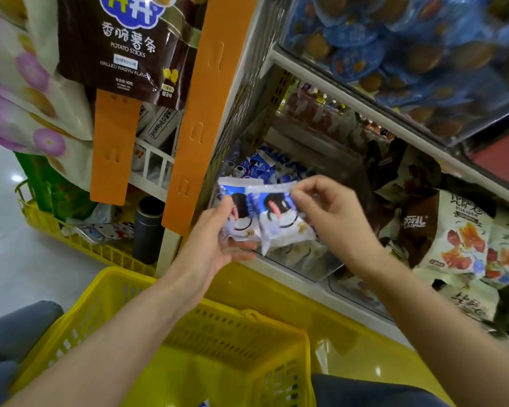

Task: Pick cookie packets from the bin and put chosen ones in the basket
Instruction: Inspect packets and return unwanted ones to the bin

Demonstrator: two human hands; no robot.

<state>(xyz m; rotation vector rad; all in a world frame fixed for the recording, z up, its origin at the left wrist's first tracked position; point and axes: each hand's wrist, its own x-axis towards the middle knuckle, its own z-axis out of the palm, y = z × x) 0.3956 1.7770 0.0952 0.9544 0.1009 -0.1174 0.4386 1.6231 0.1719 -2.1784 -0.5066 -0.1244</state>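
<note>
Two white-and-blue cookie packets are held side by side above the bin's front edge. My left hand [218, 239] grips the left cookie packet [235, 212] from below, thumb on its front. My right hand [326, 210] pinches the top edge of the right cookie packet [279, 218] between thumb and fingertips. Behind them the clear bin [303, 268] holds several more of the same packets [259, 165]. The yellow basket [212, 333] sits below my arms, close to me, and a small packet corner shows at its bottom edge.
An orange hanging strip [200, 113] with a brown potato-sticks bag [121, 45] hangs left of the bin. Snack bags [459, 245] fill the shelf to the right, and blue packs [394, 48] fill the bin above. Another yellow basket [80, 239] stands on the floor at left.
</note>
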